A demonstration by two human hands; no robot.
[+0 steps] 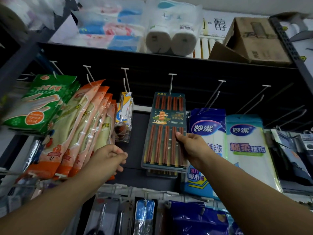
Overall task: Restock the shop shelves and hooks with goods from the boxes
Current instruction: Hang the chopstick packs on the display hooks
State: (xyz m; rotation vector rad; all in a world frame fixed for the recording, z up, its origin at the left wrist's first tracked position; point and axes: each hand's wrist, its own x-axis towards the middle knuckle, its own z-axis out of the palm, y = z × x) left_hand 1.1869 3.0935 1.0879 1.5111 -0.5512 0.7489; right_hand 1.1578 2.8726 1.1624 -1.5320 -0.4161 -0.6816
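Note:
A flat pack of brown chopsticks (165,131) hangs from a white hook (171,83) in the middle of the dark panel, with another pack behind it. My right hand (191,146) pinches the pack's right edge, thumb on its front. My left hand (108,158) hovers just left of the pack with fingers curled, holding nothing I can see, beside the orange glove packs (81,133). A spoon pack (124,114) hangs from the hook between them.
Green glove packs (39,100) hang far left. Blue cloth packs (243,146) hang to the right, under bare hooks (218,92). The top shelf (118,55) holds tissue packs, paper rolls (171,41) and a cardboard box (254,39). More packaged goods (144,216) hang below.

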